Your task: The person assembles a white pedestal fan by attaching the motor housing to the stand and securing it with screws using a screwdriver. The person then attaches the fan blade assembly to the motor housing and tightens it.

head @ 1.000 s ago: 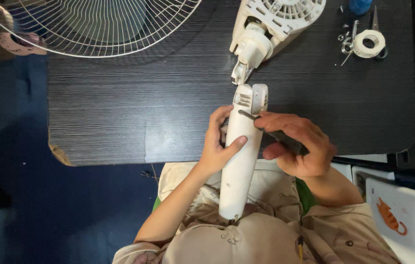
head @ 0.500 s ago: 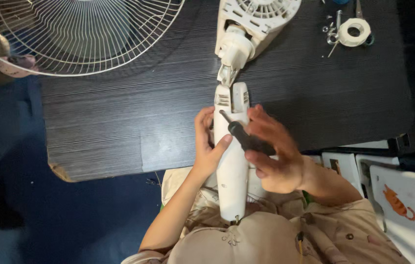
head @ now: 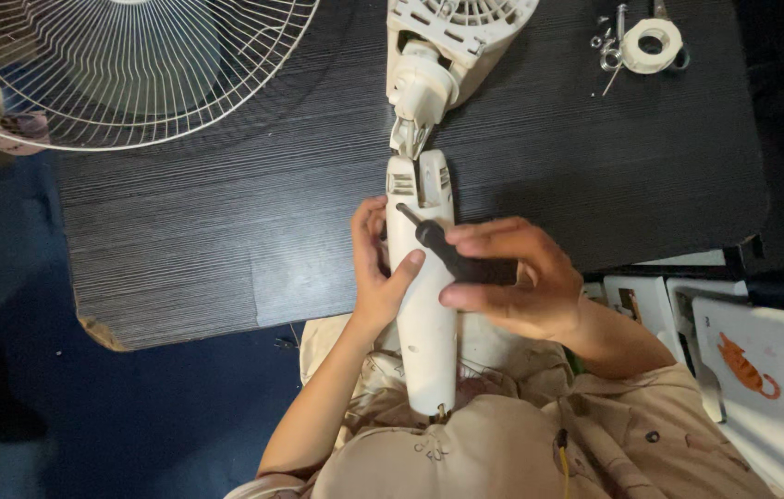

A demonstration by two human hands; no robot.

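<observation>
White plastic fan column (head: 423, 314) lies from lap to black wooden table (head: 226, 212), apart from the motor housing (head: 452, 37).
Left hand (head: 375, 273) clasps it; right hand (head: 512, 277) grips a black screwdriver (head: 452, 254), tip at the column's top; joining looks undone.

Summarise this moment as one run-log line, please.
left hand: grips white fan column | right hand: holds black screwdriver, tip at column top | fan head: on table

Looks like a home repair spot: dark wood-grain table (head: 226, 231), fan grille (head: 124, 65) off, tape roll (head: 648, 44) and loose screws (head: 603, 51), blue floor (head: 4, 305).
</observation>
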